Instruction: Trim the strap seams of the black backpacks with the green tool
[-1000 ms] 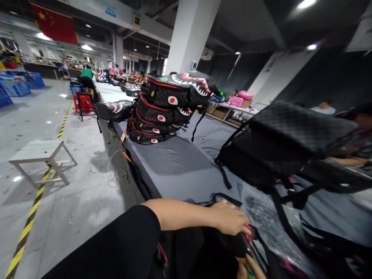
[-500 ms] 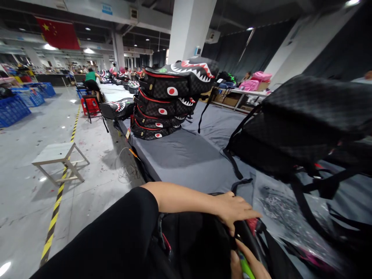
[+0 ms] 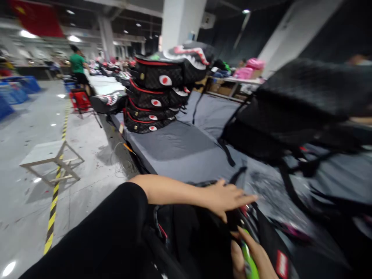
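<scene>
Black cloth is seen nearest, where a bag is laid beneath both hands at the near end of the table, much of it lost in shadow and hidden by a dark sleeve. Beside it, a bright green tool is held between the closed fingers of the right hand, which is cut off by the lower edge; the tool's working end cannot be made out. By the left hand nothing appears to be gripped: its fingers are spread over the bag's far edge, though whether it is pressed down cannot be told. A second ago a red piece was pinched there; it has since been released, so the edge seems to be only steadied now. Beyond, clear plastic and a dark backpack are smeared by blur, and farthest, stacked bags are softened too.
</scene>
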Available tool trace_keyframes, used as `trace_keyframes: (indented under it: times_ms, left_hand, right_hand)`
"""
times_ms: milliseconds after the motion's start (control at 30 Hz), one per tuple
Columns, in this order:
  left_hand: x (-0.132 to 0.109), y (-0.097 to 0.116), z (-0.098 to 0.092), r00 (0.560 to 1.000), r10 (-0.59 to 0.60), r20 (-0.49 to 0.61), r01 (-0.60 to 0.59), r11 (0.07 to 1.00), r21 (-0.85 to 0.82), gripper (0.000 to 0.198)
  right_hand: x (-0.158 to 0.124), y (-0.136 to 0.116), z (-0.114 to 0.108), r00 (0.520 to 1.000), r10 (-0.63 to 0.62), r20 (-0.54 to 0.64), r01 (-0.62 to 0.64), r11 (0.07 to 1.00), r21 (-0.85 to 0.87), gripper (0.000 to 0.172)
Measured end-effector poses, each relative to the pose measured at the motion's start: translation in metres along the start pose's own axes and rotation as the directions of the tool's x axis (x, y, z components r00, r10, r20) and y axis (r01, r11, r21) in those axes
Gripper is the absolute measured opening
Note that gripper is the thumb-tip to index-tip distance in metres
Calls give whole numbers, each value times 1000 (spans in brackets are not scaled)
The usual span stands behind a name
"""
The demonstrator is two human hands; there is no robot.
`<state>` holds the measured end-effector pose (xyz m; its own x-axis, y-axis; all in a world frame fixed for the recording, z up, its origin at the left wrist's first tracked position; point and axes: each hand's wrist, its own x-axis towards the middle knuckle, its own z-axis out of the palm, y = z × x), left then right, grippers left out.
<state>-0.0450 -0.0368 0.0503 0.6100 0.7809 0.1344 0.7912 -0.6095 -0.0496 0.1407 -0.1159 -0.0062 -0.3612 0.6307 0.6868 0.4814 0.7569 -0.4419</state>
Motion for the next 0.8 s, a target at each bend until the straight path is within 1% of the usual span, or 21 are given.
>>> trace_keyframes:
  times_ms: [33,100,167,233,300,367,467,533,667,733,767,800]
  left_hand:
    - [-2,3,-4,1000,-8,12,8,999,-32,105]
    - [-7,6,-10,998,-61,28,62,997,-49,111]
    - [-8,3,-12,998,-54,32,55,998,-41,124]
    - [-6,0,-11,998,-34,60,35,999,-11,134]
    - [-4,0,-8,994,-44,96,41,999,31,138]
    - [-4,3,-6,993,-60,103,55,997,55,133]
    - [-6,6,-5,997,-55,46,52,997,54,116]
    - [-8,6,-4,999,-49,15,48,997,56,108]
    - [-10,4,-7,999,-40,-3,40,999,35,102]
    - [-11,3,-9,999,-46,-1,46,999,10,100]
    - [-10,2,-10,999,-51,7,51,999,0,100]
    - [-10,2,-10,998,-57,19,57,998,-4,100]
  right_hand:
    - [-1,-2,-2,1000,-14,-15,14,1000,-4,32]
    - [-1,-8,-5,998,-45,-41,44,999,-14,31]
    - [1,-12,-5,998,-21,-54,21,1000,-14,35]
    - [1,-14,-3,997,11,-73,-12,1000,-2,37]
    - [1,-16,-1,995,48,-85,-47,999,15,37]
    - [-1,-17,-1,995,66,-80,-64,998,20,36]
    - [-4,-14,2,996,48,-75,-47,999,19,36]
    - [-8,-10,5,995,51,-82,-49,999,23,37]
    - [-15,-4,8,979,168,-113,-162,985,62,47]
    - [-13,-5,3,975,185,-123,-182,983,40,45]
    - [-10,-6,-2,979,173,-105,-173,985,8,41]
    - [-6,-8,-8,986,156,-62,-158,987,-31,36]
